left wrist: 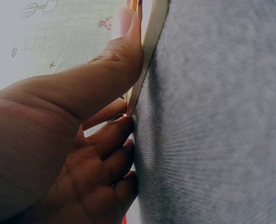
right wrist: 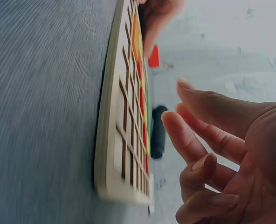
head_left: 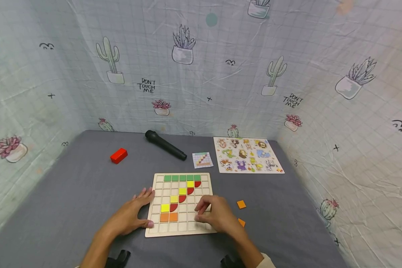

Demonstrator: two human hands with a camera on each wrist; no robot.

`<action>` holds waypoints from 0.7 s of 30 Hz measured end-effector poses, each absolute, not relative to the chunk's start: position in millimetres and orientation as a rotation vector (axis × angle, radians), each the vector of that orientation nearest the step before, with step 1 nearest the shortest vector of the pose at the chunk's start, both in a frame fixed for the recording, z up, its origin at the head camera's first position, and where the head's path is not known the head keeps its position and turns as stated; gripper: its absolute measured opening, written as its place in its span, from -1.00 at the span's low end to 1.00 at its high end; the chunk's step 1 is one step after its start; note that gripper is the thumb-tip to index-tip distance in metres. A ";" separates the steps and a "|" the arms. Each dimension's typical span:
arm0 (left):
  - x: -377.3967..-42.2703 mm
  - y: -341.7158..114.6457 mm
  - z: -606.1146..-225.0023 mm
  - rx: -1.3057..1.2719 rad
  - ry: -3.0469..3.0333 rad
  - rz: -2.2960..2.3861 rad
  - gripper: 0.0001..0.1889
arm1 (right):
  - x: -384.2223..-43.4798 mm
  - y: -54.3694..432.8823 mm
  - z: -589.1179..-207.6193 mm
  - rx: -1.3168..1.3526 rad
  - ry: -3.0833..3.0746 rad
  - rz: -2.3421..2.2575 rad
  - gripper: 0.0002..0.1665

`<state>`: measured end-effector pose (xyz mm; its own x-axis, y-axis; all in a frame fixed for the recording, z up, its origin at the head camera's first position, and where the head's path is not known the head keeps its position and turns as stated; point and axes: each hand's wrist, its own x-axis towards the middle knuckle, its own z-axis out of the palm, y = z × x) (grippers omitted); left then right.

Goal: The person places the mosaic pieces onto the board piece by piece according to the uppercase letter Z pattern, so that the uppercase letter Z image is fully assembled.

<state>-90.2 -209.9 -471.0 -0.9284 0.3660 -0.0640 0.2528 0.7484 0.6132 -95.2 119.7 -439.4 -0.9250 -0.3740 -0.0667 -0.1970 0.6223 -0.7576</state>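
A wooden grid board (head_left: 187,228) lies on the grey table, with green, yellow, dark red and orange tiles in some of its squares. At its left edge rests my left hand (head_left: 128,215), thumb near the lower corner and fingers spread higher up. In the left wrist view the thumb touches the board's edge. My right hand (head_left: 219,214) hovers over the board's right side, fingers loosely bent. The right wrist view shows nothing between its thumb and fingers. Two loose orange tiles, an upper orange tile (head_left: 241,204) and a lower orange tile (head_left: 242,222) partly hidden by the hand, lie right of it.
Behind the board lie a small pattern card (head_left: 202,160), a black microphone (head_left: 165,145) and an animal picture board (head_left: 249,155). A red block (head_left: 118,155) sits farther left. A printed cloth (head_left: 201,82) hangs around the table's back and sides.
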 end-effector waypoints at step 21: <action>-89.5 -209.2 -469.2 0.494 2.771 0.913 0.16 | -71.4 200.2 -447.9 -0.360 2.796 -0.946 -0.62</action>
<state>-89.5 -209.2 -469.2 -0.9279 0.3665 -0.0681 0.2542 0.7559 0.6034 -71.4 200.2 -447.9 -0.9569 -0.2790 -0.0808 -0.1726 0.7699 -0.6144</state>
